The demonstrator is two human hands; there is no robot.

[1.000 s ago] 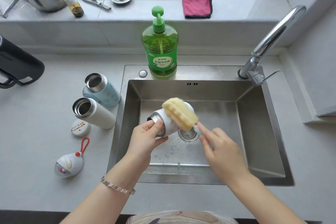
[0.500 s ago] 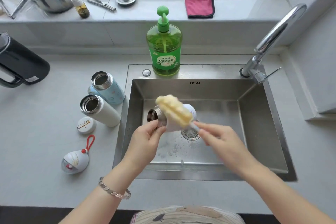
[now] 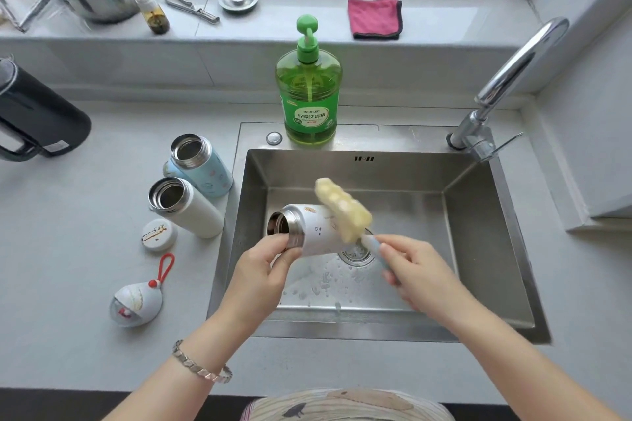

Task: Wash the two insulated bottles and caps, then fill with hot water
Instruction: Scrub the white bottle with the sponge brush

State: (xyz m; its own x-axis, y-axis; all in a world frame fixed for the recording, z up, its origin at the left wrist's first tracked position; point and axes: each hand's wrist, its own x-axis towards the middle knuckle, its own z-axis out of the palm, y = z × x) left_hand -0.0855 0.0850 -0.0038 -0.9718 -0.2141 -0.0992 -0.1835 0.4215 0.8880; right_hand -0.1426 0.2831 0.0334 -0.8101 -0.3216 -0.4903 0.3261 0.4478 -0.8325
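Status: mid-wash, early in the task.

- Left hand (image 3: pixel 263 270) grips the small white bottle (image 3: pixel 314 231) by its steel neck. The bottle lies on its side over the sink (image 3: pixel 478 232), centre of frame, mouth toward frame left.
- Right hand (image 3: pixel 419 272) is curled round the blue handle of the sponge brush (image 3: pixel 342 212). The yellow sponge head lies against the bottle's outer wall, not inside it.
- My read: she's scrubbing the outside of this one. I can't tell whether the inside is done.
- No stream from the faucet (image 3: pixel 506 79), right of frame. There are droplets and some foam on the sink floor by the drain.
- Left to do, as I judge it: rinse, the other bottles, the caps, then the hot-water fill. Nothing looks filled; both counter bottles show bare steel interiors.

Counts:
- Bottles: 3, not 2. One is in hand. The blue bottle (image 3: pixel 201 164) and the taller white bottle (image 3: pixel 186 207) stand just left of the sink, both open.
- Caps: 2, left of frame on the counter. There's a flat round cap (image 3: pixel 159 235) beside the taller white bottle and an egg-shaped cap with a red loop (image 3: pixel 136 304) below it. No third cap in view.
- Brushes: 1. Dish soap (image 3: pixel 309 96): 1, top centre behind the sink.
- Black kettle (image 3: pixel 34 123): 1, far left, probably the hot-water source.
- Pink cloth (image 3: pixel 374 18): 1, on the sill.
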